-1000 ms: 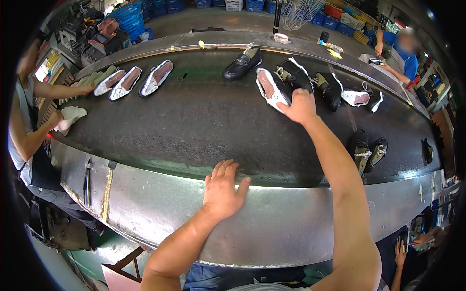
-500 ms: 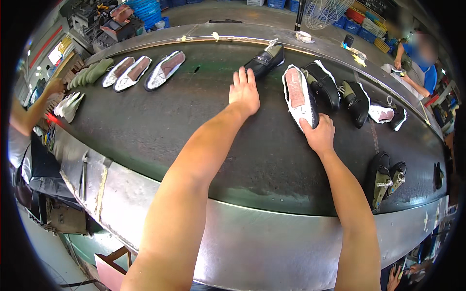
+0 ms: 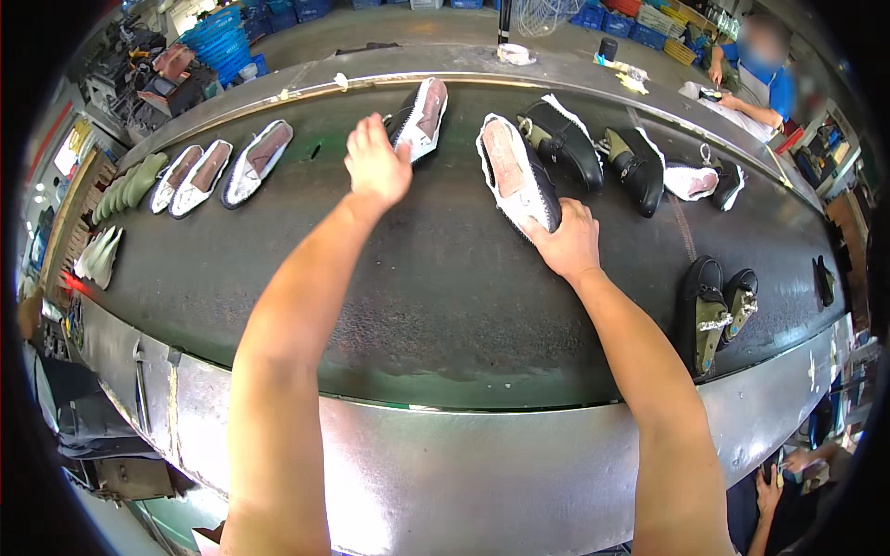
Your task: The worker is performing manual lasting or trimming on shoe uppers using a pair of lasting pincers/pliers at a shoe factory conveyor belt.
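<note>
There, the left hand [image 3: 378,163] has the first shoe [image 3: 425,120] turned over, its pale underside now facing up like the second shoe [image 3: 516,172], both over the dark work surface [image 3: 436,278]. The right hand [image 3: 572,239] pinches that second one's near end, thumb on top. The left's fingers bend beside its shoe, partly masking it, so I can't tell whether they grip.

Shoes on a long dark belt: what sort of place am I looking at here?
Probably a shoe factory or workshop: several black-and-white shoes, seemingly unfinished, are spread along a long dark conveyor-like belt, and stacked blue crates stand beyond it.
</note>
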{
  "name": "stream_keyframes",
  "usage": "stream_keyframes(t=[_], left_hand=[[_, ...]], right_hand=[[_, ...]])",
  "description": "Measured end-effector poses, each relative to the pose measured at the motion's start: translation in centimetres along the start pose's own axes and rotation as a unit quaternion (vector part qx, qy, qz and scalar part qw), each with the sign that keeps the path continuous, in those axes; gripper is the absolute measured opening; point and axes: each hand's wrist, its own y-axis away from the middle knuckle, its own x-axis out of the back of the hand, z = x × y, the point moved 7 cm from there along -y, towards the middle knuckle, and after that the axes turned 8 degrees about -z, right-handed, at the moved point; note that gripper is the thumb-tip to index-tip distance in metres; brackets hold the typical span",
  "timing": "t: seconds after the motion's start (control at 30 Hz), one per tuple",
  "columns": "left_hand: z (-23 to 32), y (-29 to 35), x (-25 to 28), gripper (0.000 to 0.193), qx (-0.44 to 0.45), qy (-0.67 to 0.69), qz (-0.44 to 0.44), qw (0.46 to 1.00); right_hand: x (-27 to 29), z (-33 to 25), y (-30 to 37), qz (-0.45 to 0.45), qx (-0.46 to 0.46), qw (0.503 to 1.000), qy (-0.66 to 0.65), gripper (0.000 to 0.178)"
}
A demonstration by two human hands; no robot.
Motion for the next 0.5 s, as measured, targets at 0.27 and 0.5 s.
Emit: stream_keyframes(t=[0.27, 0.5], left_hand=[[6.9, 13.8, 2.1, 0.058, -0.033, 0.252, -0.257, 0.932], [6.4, 18.0, 3.3, 0.082, 0.264, 0.629, -0.309, 0.662]], right_hand=[[0.6, -0.3, 0.0, -0.051, -0.029, 0.998, -0.017, 0.06], [0.5, -7.4, 3.9, -0.085, -0.082, 0.919, -0.376, 0.051]])
